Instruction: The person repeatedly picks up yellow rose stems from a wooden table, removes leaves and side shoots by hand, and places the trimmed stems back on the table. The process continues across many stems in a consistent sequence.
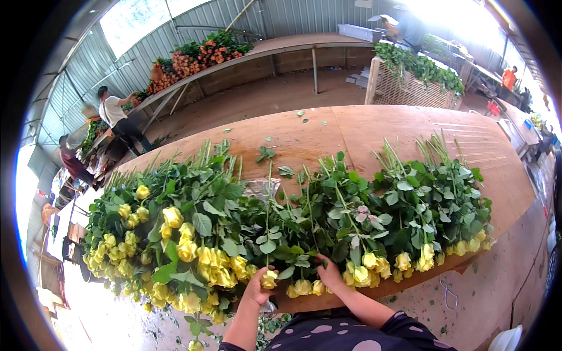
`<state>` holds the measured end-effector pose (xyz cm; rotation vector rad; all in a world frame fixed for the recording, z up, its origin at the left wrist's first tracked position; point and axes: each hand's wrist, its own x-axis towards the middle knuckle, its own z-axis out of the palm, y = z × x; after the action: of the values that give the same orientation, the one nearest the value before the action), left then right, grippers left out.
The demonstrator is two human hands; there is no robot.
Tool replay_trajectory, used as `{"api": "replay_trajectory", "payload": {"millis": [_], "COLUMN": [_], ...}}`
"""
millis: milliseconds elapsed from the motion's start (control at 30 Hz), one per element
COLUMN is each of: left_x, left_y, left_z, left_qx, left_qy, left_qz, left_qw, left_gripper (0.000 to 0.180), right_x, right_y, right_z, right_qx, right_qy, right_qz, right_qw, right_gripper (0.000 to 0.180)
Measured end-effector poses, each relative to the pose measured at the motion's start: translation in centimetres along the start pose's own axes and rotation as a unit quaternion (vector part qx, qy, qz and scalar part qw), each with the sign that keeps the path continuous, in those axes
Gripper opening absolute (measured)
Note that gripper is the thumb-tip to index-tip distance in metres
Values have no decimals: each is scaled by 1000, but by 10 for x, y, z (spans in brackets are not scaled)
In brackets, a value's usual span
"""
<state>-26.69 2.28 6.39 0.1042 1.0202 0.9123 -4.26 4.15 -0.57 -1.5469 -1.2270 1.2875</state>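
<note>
A wooden table (398, 126) spreads in front of the person, its far edge curving across the view. On its left side lies a thick heap of yellow roses (172, 234), blooms toward the person and cut stems pointing away. To the right, smaller rose bunches (404, 216) lie side by side, turned the same way, their blooms along the near edge.

In the space between heap and bunches lies a single yellow rose (268, 234). Its long axis runs nearly straight away from the person, the bloom close to the near edge and the stem reaching far up the table.

The left grip (254, 292) is the nearer one: its fingers are closed around the base of that bloom, so the stem extends directly forward from it. The right grip (331, 275) is a little to the right, fingertips among leaves and stems of the nearest bunch; whether it pinches a stem, I cannot tell. A loose leaf (285, 171) rests beside the single stem's upper part.
</note>
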Motion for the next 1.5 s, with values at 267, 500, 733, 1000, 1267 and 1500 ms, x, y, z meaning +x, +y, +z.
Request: {"api": "replay_trajectory", "payload": {"millis": [267,500,733,1000,1267,1500], "left_x": [-43,4,-13,-77,-65,-161], "left_y": [-35,-70,-50,226,285,278], "left_z": [74,42,44,58,-22,-17], "left_qx": [606,726,781,658,631,227], "left_qy": [136,53,13,540,465,257], "left_qz": [343,474,344,323,126,423], "left_qw": [705,495,521,413,608,839], "left_gripper": [38,57,47,49,69,46], "right_x": [-33,2,-22,-3,0,-10], "right_y": [-121,-120,-96,-44,-35,-43], "right_z": [-2,-16,-15,-15,-13,-16], "right_qx": [-274,161,38,-19,-41,-207], "right_qy": [-64,-133,-62,-27,-75,-37], "right_qz": [-174,-73,-155,53,55,-51], "right_qw": [944,975,985,998,995,976], "right_gripper": [43,26,27,34,31,29]}}
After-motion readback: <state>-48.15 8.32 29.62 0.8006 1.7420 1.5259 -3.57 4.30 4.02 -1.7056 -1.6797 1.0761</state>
